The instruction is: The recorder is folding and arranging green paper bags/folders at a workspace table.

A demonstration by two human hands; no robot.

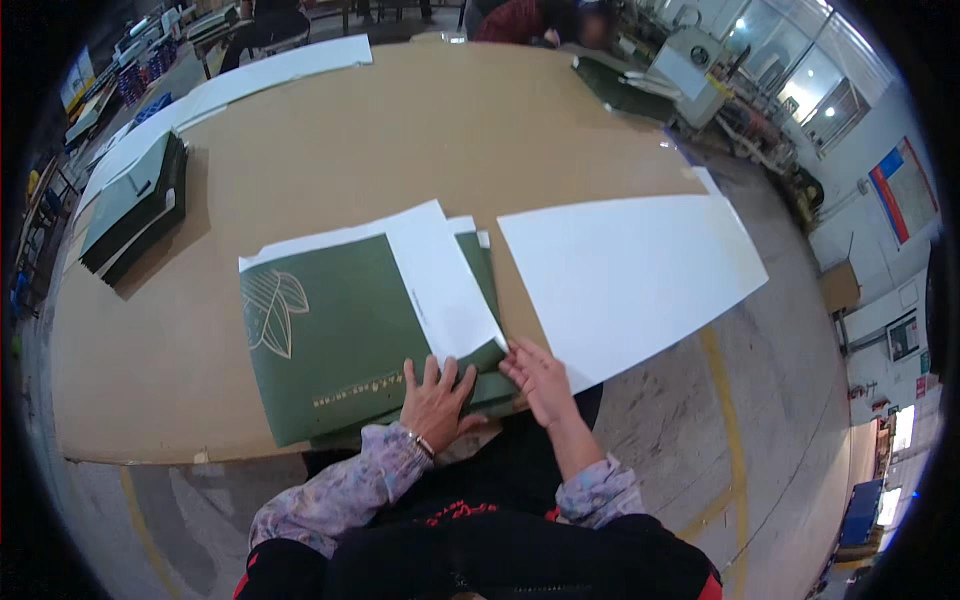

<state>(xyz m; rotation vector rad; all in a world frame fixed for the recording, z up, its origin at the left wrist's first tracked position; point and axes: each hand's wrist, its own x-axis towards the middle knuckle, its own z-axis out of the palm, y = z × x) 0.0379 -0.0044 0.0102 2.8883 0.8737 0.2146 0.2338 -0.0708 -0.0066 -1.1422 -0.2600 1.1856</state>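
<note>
A dark green printed paper sheet (345, 330) with a pale leaf drawing lies in front of me, on top of other green sheets. Its right part is folded over, so a white flap (440, 275) faces up. My left hand (436, 405) rests on the sheet near the flap's lower end, fingers spread. At the flap's lower right corner, my right hand (538, 380) pinches the edge of the paper between thumb and fingers. More green paper shows beneath the fold, close to the table's front edge.
A large white sheet (630, 265) lies to the right, partly over the table edge. A stack of folded green paper (140, 205) stands at the left, and long white sheets (270, 70) lie behind. Another person (515, 20) sits across the brown table (350, 150), near more green pieces (625, 90).
</note>
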